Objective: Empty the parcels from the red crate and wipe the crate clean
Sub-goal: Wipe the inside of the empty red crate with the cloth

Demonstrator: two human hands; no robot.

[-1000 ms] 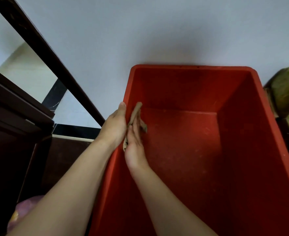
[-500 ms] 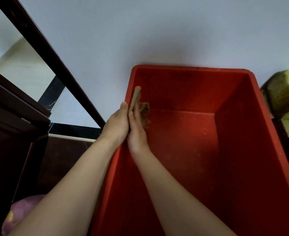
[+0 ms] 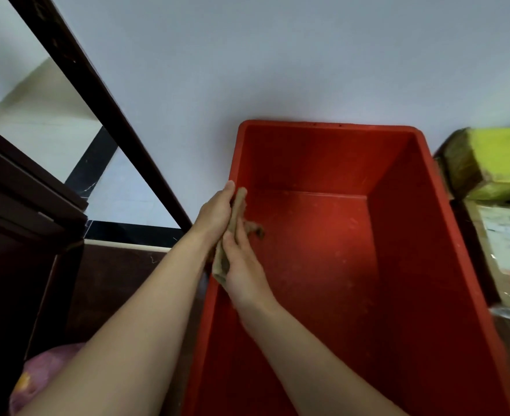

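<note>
1. Red crate, set open-topped against a pale grey wall; bare red floor on show inside, flecked with pale specks.
2. Left hand, laid flat on the outside of the crate's left wall near the rim, fingers straight and close together, curled round nothing.
3. Right hand, reaching inside, straight fingers pressing a brown cloth against the inner face of that same wall, not clenched on it.
4. Cloth caught between the two palms at the rim, one ragged corner hanging free towards the crate floor.
5. Just beside the crate's right wall, outside it: a yellow-green wrapped parcel stacked on a brown taped parcel.
6. White label on the brown parcel, print too blurred to read; no brand legible anywhere.
7. Off to the left, a dark wooden frame slanting across, a dark cabinet below it, a pink bundle at the bottom corner.
</note>
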